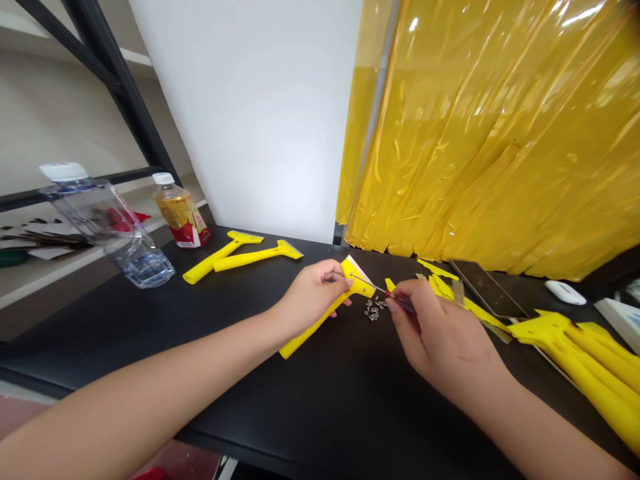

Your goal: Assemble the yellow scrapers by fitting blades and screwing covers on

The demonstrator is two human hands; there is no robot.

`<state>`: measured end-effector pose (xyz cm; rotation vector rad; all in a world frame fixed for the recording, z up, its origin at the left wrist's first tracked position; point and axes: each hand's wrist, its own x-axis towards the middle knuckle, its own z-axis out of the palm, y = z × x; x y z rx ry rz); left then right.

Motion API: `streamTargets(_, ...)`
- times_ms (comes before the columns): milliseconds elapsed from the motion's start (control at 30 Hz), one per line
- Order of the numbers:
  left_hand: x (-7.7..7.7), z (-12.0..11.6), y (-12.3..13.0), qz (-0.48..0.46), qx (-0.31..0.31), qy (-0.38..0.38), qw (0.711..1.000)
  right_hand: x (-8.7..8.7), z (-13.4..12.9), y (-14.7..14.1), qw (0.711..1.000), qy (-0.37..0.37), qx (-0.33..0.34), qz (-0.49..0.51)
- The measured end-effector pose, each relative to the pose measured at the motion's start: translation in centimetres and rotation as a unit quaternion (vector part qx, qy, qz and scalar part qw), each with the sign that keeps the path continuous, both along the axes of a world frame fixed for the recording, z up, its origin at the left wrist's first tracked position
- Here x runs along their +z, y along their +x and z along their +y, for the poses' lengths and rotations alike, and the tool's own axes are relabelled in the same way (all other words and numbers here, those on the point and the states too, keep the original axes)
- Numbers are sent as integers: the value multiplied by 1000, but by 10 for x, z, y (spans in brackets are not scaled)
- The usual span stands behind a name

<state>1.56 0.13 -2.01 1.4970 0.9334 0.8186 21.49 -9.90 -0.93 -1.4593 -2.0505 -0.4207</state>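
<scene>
The left hand [315,297] is closed around the upper part of a yellow plastic scraper [320,321], which looks light and stiff, so the long handle seems the good place for holding. The right hand [440,327] pinches a small screwdriver [395,299], its tip at the scraper's head, near some small screws [374,310] on the black table [350,400].

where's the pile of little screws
In the head view, the screws lie on the black tabletop, between the yellow plastic scraper in the left hand and the right hand.
</scene>
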Motion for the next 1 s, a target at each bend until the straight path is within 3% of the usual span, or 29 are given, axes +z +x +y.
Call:
streamTargets(367,3,-2,1,12,0,5,1000,0,-1,0,1000,-12,-4,7)
streamTargets(533,3,-1,0,15,-1,1,1000,0,0,1,1000,17,-3,-1)
streamTargets(733,3,-2,0,21,-2,-4,1000,3,2,6,997,57,-48,-10)
streamTargets(1000,1,-2,-1,15,-7,4,1000,1,0,4,995,42,35,86)
